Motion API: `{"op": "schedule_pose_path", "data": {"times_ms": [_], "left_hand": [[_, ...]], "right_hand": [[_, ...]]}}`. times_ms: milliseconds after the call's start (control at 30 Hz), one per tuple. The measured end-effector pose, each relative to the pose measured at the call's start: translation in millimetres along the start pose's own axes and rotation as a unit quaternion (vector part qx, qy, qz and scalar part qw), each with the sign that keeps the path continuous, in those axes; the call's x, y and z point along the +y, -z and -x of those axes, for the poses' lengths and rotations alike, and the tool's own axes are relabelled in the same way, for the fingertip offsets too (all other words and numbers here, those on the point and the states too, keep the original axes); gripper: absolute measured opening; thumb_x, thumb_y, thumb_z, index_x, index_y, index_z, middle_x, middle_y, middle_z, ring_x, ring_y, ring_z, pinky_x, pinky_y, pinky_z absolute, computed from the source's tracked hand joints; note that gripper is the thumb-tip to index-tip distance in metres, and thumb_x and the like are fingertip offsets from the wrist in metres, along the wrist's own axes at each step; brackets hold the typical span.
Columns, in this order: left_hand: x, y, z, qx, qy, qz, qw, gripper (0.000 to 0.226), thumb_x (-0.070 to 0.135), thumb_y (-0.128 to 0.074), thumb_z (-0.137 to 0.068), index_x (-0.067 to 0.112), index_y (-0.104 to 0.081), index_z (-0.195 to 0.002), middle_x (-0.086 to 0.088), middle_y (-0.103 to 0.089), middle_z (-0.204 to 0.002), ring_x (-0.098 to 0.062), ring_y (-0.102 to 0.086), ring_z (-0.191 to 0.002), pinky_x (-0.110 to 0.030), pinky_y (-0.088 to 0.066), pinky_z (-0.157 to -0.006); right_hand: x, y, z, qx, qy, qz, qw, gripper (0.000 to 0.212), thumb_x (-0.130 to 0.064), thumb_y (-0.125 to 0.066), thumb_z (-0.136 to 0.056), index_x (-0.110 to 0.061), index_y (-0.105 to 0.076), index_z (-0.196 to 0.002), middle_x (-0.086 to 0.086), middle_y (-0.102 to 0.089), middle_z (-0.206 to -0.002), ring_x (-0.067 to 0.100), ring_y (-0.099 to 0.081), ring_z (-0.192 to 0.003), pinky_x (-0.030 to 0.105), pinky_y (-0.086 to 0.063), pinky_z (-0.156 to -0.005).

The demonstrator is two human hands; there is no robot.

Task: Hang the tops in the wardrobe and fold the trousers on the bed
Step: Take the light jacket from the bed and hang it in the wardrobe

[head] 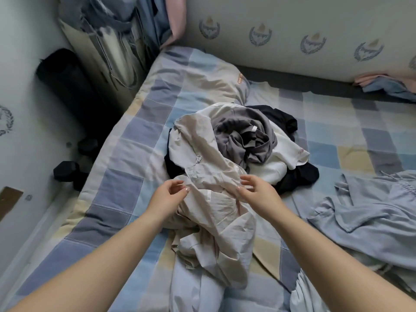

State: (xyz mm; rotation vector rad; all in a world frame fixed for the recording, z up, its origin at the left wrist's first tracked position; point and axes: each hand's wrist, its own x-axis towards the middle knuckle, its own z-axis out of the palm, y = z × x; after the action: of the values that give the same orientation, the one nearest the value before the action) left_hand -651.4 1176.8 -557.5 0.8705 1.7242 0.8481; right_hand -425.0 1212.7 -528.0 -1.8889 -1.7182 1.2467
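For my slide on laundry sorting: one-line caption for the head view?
Both hands hover over a beige garment atop a clothes pile on a checked bed.

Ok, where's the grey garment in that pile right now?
In the head view the grey garment lies crumpled on top of the pile mid-bed, beyond both hands, with a white top under it and the beige garment to its left.

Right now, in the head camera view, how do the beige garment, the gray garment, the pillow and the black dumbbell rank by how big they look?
Largest to smallest, as they look:
1. beige garment, though it lies nearest the camera
2. pillow
3. gray garment
4. black dumbbell

Pillow and beige garment are close; distance makes their order unsure.
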Motion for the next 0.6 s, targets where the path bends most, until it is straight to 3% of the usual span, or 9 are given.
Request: {"op": "schedule_pose_path", "data": {"times_ms": [200,433,533,600], "left_hand": [[-47.0,-22.4,-91.1,0.005,-0.027,-0.012,1.000,0.030,0.016,-0.064,-0.090,0.010,-0.061,-0.119,0.000,-0.065,-0.107,-0.012,-0.059,-0.100,-0.025,-0.046,-0.088],[-76.6,-53.5,-179.6,0.013,-0.030,-0.091,0.995,0.042,0.019,-0.066,-0.088,0.014,-0.056,-0.129,-0.005,-0.057,-0.130,-0.016,-0.052,-0.119,-0.023,-0.037,-0.095],[-82.0,-63.4,-201.5,-0.015,0.019,-0.094,0.995,0.061,0.019,-0.066,-0.087,0.011,-0.041,-0.142,-0.009,-0.046,-0.144,-0.022,-0.044,-0.131,-0.031,-0.036,-0.107],[-85.6,-70.2,-208.4,-0.014,0.040,-0.080,0.996,0.064,0.017,-0.068,-0.086,0.008,-0.039,-0.143,-0.011,-0.051,-0.138,-0.022,-0.050,-0.126,-0.030,-0.037,-0.105]], "right_hand": [[33.4,-53.0,-77.7,0.021,0.012,0.065,0.998,0.048,-0.033,-0.061,-0.090,-0.014,-0.053,-0.133,0.000,-0.053,-0.137,0.016,-0.046,-0.128,0.030,-0.037,-0.105],[71.3,-93.0,-148.5,0.027,0.017,0.101,0.994,0.059,-0.037,-0.061,-0.089,-0.016,-0.044,-0.141,0.002,-0.029,-0.154,0.014,-0.021,-0.144,0.025,-0.016,-0.113],[79.4,-102.9,-167.1,0.020,0.012,0.090,0.996,0.070,-0.034,-0.064,-0.088,-0.017,-0.032,-0.147,0.003,-0.023,-0.157,0.014,-0.016,-0.145,0.025,-0.015,-0.114],[82.9,-109.7,-175.0,0.015,0.005,0.085,0.996,0.078,-0.034,-0.067,-0.085,-0.018,-0.026,-0.149,0.005,-0.028,-0.153,0.015,-0.024,-0.141,0.026,-0.023,-0.112]]}}
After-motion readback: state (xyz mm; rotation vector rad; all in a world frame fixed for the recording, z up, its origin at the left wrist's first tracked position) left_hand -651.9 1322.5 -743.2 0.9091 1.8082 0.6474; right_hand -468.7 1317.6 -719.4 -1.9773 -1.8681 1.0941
